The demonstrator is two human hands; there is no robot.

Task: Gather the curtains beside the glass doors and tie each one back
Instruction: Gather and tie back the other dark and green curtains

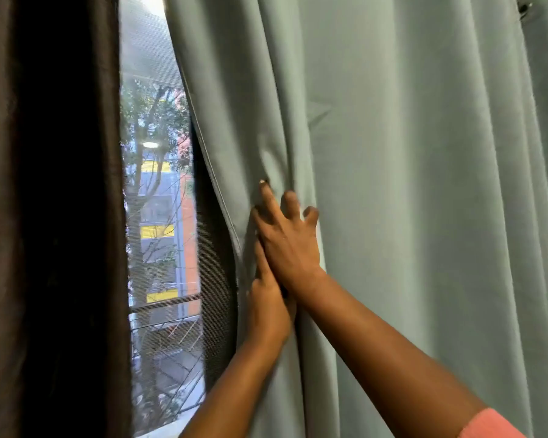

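Observation:
A grey-green curtain fills the right of the view, and its left edge is pulled aside from the glass door. My right hand lies on the curtain near that edge, fingers spread and their tips curled into a bunched fold. My left hand is just below and partly under the right hand. Its fingers point straight up and press against the cloth beside the hem. The left thumb is hidden. A dark brown curtain hangs on the left of the door.
Through the gap I see a mesh screen, a railing, a tree and a coloured building outside. A dark hole or fitting shows at the top right of the grey-green curtain. No tie-back is in view.

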